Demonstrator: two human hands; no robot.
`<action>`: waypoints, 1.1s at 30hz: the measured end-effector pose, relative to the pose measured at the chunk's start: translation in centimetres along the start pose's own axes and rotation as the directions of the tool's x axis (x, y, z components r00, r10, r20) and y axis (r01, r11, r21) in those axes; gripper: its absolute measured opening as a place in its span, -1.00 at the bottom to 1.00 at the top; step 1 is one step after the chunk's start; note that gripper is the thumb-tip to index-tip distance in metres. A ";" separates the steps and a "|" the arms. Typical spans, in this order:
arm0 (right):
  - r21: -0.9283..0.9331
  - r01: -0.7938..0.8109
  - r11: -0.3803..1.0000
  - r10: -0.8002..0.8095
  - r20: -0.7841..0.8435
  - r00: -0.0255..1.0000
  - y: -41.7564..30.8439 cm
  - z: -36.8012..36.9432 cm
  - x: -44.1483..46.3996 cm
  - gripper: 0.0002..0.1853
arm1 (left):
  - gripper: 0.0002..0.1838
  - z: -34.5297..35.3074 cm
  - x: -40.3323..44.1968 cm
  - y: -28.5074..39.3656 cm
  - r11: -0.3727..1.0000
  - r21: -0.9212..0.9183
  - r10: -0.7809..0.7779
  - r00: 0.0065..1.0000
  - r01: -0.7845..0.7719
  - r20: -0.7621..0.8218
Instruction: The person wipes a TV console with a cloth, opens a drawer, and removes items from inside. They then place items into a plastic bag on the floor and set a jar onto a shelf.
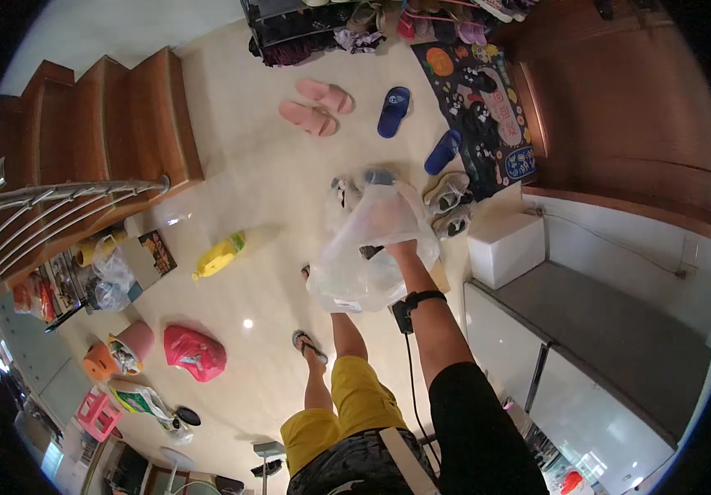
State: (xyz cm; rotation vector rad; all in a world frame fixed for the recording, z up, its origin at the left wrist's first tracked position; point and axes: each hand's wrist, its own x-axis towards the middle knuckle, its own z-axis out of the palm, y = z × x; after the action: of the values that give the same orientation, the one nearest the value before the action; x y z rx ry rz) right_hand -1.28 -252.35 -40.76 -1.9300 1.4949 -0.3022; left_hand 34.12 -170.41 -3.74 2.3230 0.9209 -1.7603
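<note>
A translucent white plastic bag (372, 272) spreads in front of my legs, its edges blurred. My right hand (403, 249) is closed at the bag, with the fingers partly hidden by the plastic. Beside it a small dark thing (370, 251) shows, too unclear to name. A black band (425, 299) circles my right wrist. Just beyond the bag lie a blurred grey and dark item (345, 194) and a blue one (378, 176). Grey sneakers (448, 194) stand to the right of the bag. My left hand is out of view.
Pink slippers (310, 118), blue slippers (393, 112) and a yellow bottle (219, 256) lie on the floor. A red bag (194, 352) sits left. Wooden stairs (108, 124) rise at upper left. A white box (506, 250) and a grey-topped cabinet (619, 322) stand right. A black cord (413, 388) hangs near my leg.
</note>
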 end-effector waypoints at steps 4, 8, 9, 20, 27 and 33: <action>-0.452 0.145 0.880 0.051 0.395 0.917 3.8 0.3 -3.5 -0.37 | -0.48 0.4 -0.3 -0.5 0.999 -0.047 0.002 1.000 -0.001 0.024; -0.525 0.225 0.821 0.255 0.689 0.678 6.8 1.5 -11.4 -0.42 | -0.44 1.6 -0.5 -3.3 0.991 -0.135 0.013 0.999 -0.006 0.049; -0.531 0.251 0.809 0.291 0.735 0.613 7.0 1.5 -12.9 -0.44 | -0.43 1.9 -0.5 -4.5 0.987 -0.162 0.016 0.998 -0.007 0.058; -0.453 0.591 0.668 0.137 0.854 0.502 -2.5 -1.6 -18.1 -0.80 | -0.48 15.9 3.8 -16.2 0.883 -0.416 0.271 0.959 -0.216 0.079; -0.343 0.882 0.324 -0.158 0.899 0.408 -5.4 4.1 -18.1 -0.77 | -0.64 28.2 7.8 -25.2 0.668 -0.717 0.158 0.979 -0.200 -0.125; -0.367 0.835 0.411 -0.335 0.790 0.513 -19.7 5.7 -25.5 -0.67 | -0.59 43.8 12.4 -38.1 0.483 -0.850 0.153 0.976 -0.209 -0.153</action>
State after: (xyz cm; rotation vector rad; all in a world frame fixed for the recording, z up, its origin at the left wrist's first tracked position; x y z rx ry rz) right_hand 8.98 -224.33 -27.32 -2.8153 0.3089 0.7179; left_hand -20.40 -152.27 -18.82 1.6694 1.1450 -0.7848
